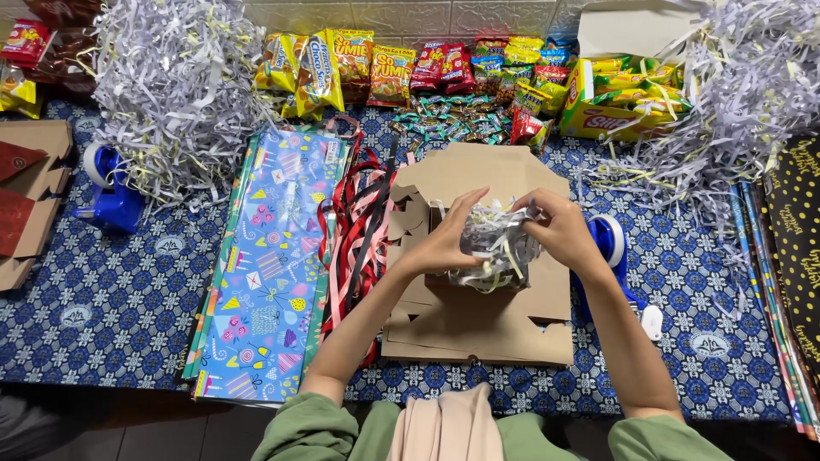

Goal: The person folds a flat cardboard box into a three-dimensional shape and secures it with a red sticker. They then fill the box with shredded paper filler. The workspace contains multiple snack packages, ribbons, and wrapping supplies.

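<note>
Two blue tape dispensers [109, 192], two heaps of shredded paper [175, 85], one yellow snack box [628, 102], two hands [448, 243] at work.

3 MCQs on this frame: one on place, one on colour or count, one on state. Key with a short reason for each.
1. Where do the red and black ribbons lie?
A. Between the patterned wrapping paper and the flat cardboard
B. On the shredded-paper pile
C. Inside the yellow box

2. How many blue tape dispensers show?
A. One
B. Two
C. Four

3. What is the state of the hands?
A. Both flat on the cloth
B. One holds scissors
C. Both closed on a wad of shredded paper

Key: 1 A, the ribbons sit between paper and cardboard. 2 B, one dispenser at left, one at right. 3 C, left hand and right hand have their grip on the wad.
</note>
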